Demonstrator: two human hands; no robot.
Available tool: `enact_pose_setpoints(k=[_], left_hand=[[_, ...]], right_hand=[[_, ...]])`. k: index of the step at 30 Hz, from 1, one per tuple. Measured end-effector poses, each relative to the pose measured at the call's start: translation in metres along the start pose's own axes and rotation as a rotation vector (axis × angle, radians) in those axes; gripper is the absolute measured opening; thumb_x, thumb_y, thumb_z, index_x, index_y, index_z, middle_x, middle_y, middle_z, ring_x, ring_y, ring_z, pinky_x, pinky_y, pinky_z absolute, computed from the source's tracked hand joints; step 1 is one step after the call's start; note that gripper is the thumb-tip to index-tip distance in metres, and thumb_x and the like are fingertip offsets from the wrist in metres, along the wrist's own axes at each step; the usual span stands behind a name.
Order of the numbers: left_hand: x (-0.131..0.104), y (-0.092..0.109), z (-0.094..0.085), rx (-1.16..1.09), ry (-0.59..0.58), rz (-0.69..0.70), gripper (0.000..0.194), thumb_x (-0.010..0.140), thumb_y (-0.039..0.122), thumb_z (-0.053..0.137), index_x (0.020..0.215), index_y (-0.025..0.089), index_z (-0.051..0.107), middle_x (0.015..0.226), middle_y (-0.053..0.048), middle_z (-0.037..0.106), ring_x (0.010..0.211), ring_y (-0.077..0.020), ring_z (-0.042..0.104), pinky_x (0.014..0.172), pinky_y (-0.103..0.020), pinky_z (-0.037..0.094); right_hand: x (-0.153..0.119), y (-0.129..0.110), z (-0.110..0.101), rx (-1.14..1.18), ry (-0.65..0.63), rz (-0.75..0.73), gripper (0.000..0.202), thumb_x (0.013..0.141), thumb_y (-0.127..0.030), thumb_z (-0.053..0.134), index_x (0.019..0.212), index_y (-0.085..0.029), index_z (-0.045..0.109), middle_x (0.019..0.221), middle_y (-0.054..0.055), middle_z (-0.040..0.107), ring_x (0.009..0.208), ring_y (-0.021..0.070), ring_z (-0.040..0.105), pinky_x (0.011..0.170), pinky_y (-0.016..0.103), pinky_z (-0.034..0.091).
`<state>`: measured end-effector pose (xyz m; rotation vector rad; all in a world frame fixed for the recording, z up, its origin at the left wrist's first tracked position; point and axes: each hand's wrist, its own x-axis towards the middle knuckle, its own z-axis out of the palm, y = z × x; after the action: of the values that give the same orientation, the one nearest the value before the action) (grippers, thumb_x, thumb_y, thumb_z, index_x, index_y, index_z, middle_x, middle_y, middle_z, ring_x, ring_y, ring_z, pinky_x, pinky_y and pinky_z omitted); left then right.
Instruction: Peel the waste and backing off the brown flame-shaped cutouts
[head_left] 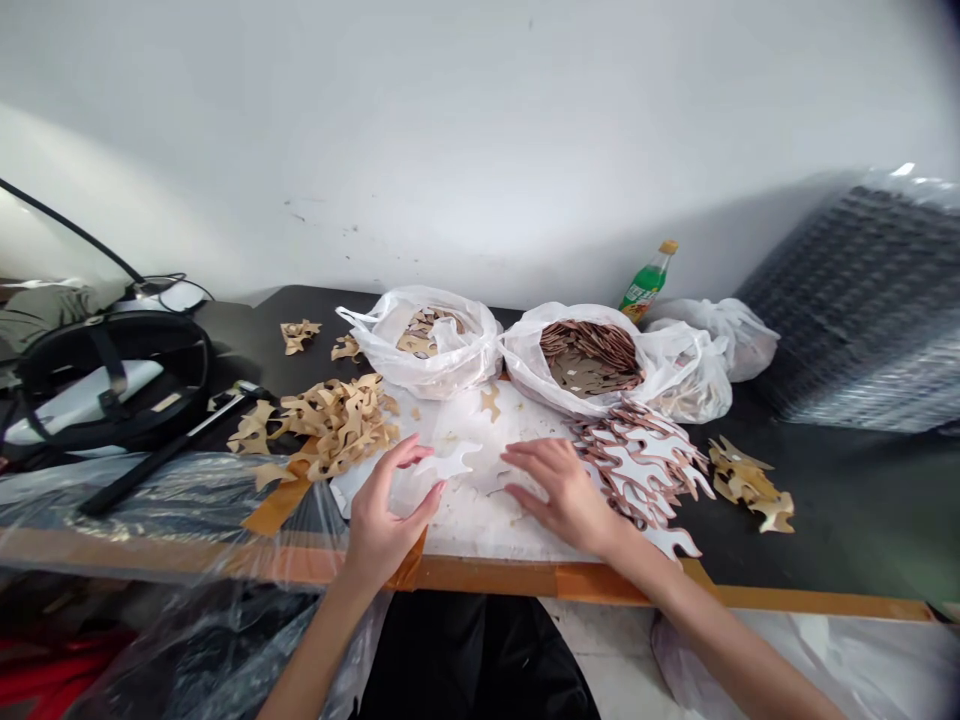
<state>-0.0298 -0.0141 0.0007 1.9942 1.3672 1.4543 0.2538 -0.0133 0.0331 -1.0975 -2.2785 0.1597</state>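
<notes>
My left hand (pixel 391 510) is at the front of the white work sheet, thumb and fingers apart in a C shape. A white wavy cut-out piece (pixel 452 462) lies by its fingertips; I cannot tell whether they touch it. Over the sheet to the right, my right hand (pixel 559 490) has its fingers and thumb apart, with no piece clearly visible between them. Beside that hand spreads a pile of white-faced cut-outs with brown edges (pixel 637 460). Left of my left hand is a heap of tan peeled-looking scraps (pixel 337 425). One tan scrap (pixel 490 402) rests on the white sheet (pixel 472 530).
Two open plastic bags, one with tan pieces (pixel 442 375) and one with stacked brown-edged pieces (pixel 525 370), stand behind the sheet. A green bottle (pixel 646 284), tied bags and a wrapped black stack (pixel 870 300) are at right. A black-handled hammer (pixel 172 450) lies left.
</notes>
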Motion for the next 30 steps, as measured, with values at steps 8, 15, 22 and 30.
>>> enact_pose_setpoints(k=[8,15,22,30], left_hand=[[-0.007,0.001,-0.002,-0.108,-0.402,0.170,0.063,0.101,0.029,0.066,0.157,0.030,0.038,0.128,-0.008,0.072,0.117,-0.0225,0.070,0.105,-0.038,0.057],[-0.002,-0.004,0.000,-0.133,-0.582,0.078,0.075,0.102,0.033,0.063,0.166,0.031,0.025,0.128,-0.008,0.072,0.121,-0.0226,0.070,0.106,-0.037,0.056],[0.001,-0.006,0.006,-0.043,-0.304,-0.053,0.078,0.100,0.038,0.066,0.165,0.030,0.025,0.121,-0.007,0.072,0.116,-0.0234,0.071,0.103,-0.040,0.056],[0.001,-0.006,0.003,-0.100,0.018,-0.055,0.078,0.097,0.035,0.070,0.163,0.027,0.028,0.123,-0.009,0.071,0.117,-0.0243,0.069,0.109,-0.046,0.054]], right_hand=[[0.078,0.102,-0.086,-0.548,-0.348,0.500,0.026,0.097,-0.032,0.063,0.111,-0.015,0.077,0.110,0.014,0.079,0.102,0.0298,0.074,0.083,0.033,0.050],[0.083,0.118,-0.064,-0.589,-0.390,0.501,0.023,0.089,-0.028,0.066,0.095,-0.013,0.082,0.099,0.018,0.081,0.093,0.0307,0.075,0.080,0.032,0.051],[0.074,0.121,-0.079,-0.486,-0.176,0.457,0.025,0.087,-0.021,0.063,0.106,-0.014,0.077,0.099,0.012,0.080,0.090,0.0254,0.073,0.077,0.029,0.050],[0.017,0.034,-0.055,-0.119,0.216,0.016,0.014,0.103,-0.024,0.057,0.097,-0.023,0.069,0.096,0.008,0.074,0.094,0.0258,0.068,0.085,0.042,0.053]])
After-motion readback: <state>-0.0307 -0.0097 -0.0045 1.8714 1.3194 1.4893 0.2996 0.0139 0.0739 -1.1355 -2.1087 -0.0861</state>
